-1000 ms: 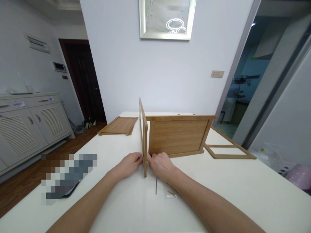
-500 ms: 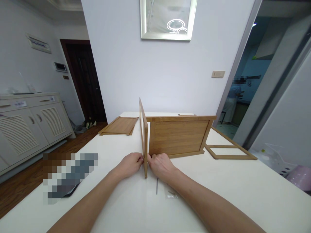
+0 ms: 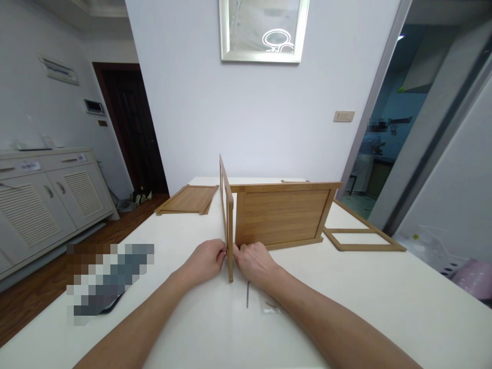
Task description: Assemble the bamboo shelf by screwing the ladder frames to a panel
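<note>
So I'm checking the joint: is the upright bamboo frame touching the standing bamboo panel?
Touching. The head view shows the upright frame butted against the standing panel's left edge, no gap visible, both hands at its base.

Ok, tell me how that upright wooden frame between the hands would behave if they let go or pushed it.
The upright frame stands on a thin edge, so it probably tips sideways easily. It looks rigid, and likely light, being open slats. The panel meeting it may brace it somewhat.
</note>
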A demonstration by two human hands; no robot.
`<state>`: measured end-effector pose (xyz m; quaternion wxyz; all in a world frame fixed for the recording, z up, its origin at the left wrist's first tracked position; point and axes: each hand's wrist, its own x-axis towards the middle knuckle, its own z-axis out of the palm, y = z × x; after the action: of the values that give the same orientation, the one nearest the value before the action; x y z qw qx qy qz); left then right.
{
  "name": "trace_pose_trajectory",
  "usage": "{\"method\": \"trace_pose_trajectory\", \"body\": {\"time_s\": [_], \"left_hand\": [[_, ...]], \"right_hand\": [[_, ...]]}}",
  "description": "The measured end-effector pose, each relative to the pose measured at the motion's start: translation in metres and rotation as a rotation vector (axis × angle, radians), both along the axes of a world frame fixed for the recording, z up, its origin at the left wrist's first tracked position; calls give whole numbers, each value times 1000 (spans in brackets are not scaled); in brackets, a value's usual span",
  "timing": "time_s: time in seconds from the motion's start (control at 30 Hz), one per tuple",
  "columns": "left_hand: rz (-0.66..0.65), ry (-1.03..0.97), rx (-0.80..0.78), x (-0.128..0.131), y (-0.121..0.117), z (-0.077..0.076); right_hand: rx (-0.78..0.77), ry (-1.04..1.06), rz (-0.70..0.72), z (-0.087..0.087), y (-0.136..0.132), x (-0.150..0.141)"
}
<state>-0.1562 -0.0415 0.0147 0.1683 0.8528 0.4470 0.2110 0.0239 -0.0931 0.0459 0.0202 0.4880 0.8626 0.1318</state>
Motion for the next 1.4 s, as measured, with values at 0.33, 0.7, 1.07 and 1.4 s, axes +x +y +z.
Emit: {"method": "trace_pose_trajectory", "body": {"time_s": [0.33,0.7,1.07,1.4], "left_hand": [[11,-95,-131,-1,6,2],[4,-73,-186,1,0,8],[-66,-67,-114,-3,4,-1],[-43,-78,-108,-1,2,-2]], "right_hand": [[1,-4,-17,2,0,2],[-19,-1,-25,0,1,0],[-21,22,-18,-4,3,0],[-20,-7,-23,1,0,-2]]}}
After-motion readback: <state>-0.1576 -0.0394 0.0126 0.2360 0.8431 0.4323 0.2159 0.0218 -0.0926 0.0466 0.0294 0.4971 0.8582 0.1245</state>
